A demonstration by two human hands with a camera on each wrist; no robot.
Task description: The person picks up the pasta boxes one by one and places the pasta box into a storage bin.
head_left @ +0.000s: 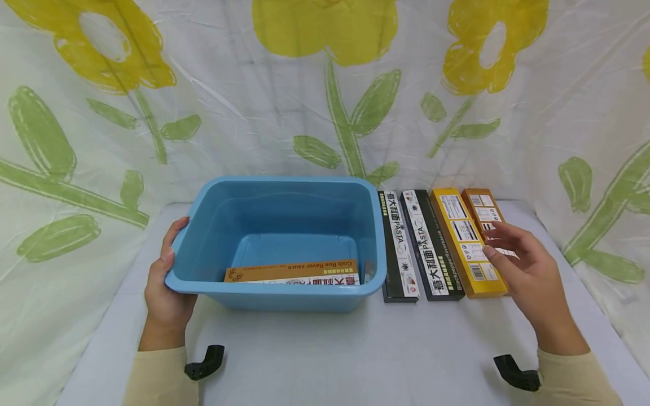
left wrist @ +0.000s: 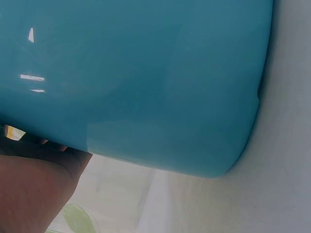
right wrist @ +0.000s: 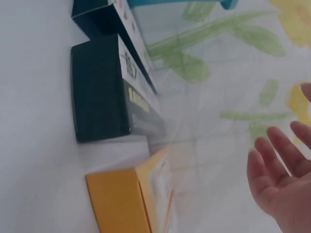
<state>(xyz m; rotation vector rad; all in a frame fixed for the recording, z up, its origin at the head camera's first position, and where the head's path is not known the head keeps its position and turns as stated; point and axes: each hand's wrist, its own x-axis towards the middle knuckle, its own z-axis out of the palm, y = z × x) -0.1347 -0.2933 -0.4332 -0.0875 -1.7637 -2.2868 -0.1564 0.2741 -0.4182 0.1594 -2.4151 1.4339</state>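
Observation:
My left hand (head_left: 166, 285) grips the left rim of a blue plastic basin (head_left: 299, 301), whose outer wall (left wrist: 146, 87) fills most of the left wrist view. Inside, near the front wall, lies a brown-and-white pasta box (head_left: 291, 271) marked "Crab Roe flavor sauce". Above the boxes at the right is my right hand (head_left: 528, 270), fingers loosely bent and nothing between them. It overlaps a yellow box (head_left: 464, 242) and an orange-brown box (head_left: 484, 206) in the head view. In the right wrist view its fingers (right wrist: 282, 160) are apart from the yellow box (right wrist: 119, 199).
Two black pasta boxes, one (head_left: 398, 248) right beside the basin and another (head_left: 431, 245) next to it, lie in a row with the yellow and orange-brown ones. A white table (head_left: 325, 355) carries everything. Behind it hangs a white curtain (head_left: 228, 129) with yellow flowers.

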